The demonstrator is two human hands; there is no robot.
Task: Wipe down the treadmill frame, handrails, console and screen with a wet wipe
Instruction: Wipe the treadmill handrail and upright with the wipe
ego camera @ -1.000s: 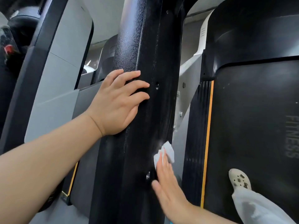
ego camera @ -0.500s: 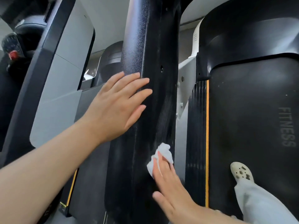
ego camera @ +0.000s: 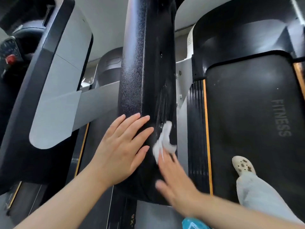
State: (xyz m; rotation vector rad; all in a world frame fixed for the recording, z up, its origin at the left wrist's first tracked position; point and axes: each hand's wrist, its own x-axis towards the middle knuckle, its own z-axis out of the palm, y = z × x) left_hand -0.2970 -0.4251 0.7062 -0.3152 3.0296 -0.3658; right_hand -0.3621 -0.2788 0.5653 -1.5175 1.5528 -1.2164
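Both hands have slid lower on the black treadmill upright (ego camera: 145, 80), the left hand (ego camera: 120, 149) spread flat bracing it while the right hand (ego camera: 173, 176) presses the crumpled wet wipe (ego camera: 165, 142) against its side with straight fingers, mid frame-wipe; next, probably, a further stroke toward the base.

"FITNESS" on the treadmill belt (ego camera: 257, 113), "-X6" on the lower frame (ego camera: 132, 220)

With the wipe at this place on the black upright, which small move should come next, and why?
Probably slide the right hand with the wet wipe further up the black upright. The wipe lies flat under its fingers near a small hole, wet streaks show just above it, and the post higher up looks dry. The left hand rests flat on the post, steadying.
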